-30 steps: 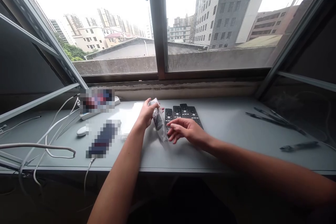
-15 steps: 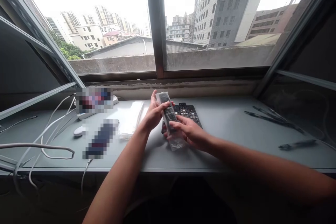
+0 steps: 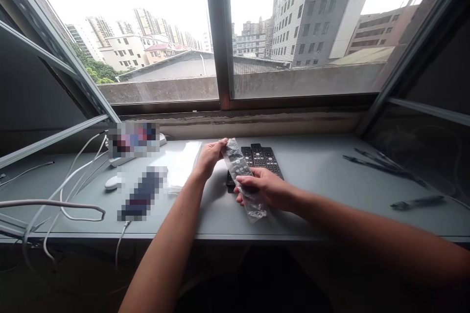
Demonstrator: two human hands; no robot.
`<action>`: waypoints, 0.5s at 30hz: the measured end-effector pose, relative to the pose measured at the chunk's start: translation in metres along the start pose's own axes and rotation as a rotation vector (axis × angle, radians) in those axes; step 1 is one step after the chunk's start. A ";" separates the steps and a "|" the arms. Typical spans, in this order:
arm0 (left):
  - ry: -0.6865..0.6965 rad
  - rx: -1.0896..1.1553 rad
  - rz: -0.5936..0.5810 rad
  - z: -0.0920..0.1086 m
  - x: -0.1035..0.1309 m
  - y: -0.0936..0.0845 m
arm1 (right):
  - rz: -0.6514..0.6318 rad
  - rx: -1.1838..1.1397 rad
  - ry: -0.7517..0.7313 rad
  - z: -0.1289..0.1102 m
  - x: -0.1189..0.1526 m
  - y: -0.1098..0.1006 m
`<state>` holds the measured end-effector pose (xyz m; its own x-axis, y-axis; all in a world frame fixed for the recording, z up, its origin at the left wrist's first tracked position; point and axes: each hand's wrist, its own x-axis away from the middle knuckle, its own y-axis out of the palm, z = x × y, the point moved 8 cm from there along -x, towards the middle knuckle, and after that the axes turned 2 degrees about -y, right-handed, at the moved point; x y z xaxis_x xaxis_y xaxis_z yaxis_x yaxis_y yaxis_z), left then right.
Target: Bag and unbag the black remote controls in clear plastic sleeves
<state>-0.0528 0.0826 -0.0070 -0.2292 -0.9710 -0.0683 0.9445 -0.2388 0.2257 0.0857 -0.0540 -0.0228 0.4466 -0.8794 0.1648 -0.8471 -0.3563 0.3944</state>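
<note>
A black remote control (image 3: 238, 162) lies inside a clear plastic sleeve (image 3: 256, 208), held tilted above the desk. My right hand (image 3: 265, 186) is closed around its lower part, thumb on top. At the upper end, my left hand (image 3: 213, 156) pinches the edge of the sleeve between thumb and fingers. The sleeve's loose, crumpled end hangs below my right hand. Just behind, several black remote controls (image 3: 258, 155) lie side by side on the desk, partly covered by the held one and my right hand.
A stack of clear plastic sleeves (image 3: 183, 168) lies left of my hands. Farther left are a white mouse (image 3: 112, 183), a blurred-out dark item (image 3: 143, 193) and white cables (image 3: 60, 200). Several dark pens (image 3: 382, 166) lie at the right. A window stands behind the desk (image 3: 316, 181).
My left hand has shifted from gripping across the remote control to pinching the sleeve's upper corner. The sleeved remote has tilted more, its lower end moving right and toward me.
</note>
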 end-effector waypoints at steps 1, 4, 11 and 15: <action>0.011 -0.011 -0.024 0.001 0.001 0.002 | 0.000 0.007 0.004 0.000 0.000 0.000; 0.035 0.006 -0.078 0.005 0.004 0.008 | 0.002 0.029 0.000 0.000 0.000 -0.001; -0.025 -0.120 -0.199 0.006 0.013 0.021 | -0.014 0.049 -0.022 -0.002 0.001 -0.001; 0.048 -0.136 -0.179 0.013 0.015 0.019 | -0.016 0.034 -0.034 -0.003 0.000 -0.002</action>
<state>-0.0409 0.0637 0.0089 -0.3874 -0.9109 -0.1421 0.9137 -0.3999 0.0728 0.0878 -0.0525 -0.0210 0.4502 -0.8837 0.1278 -0.8498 -0.3801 0.3652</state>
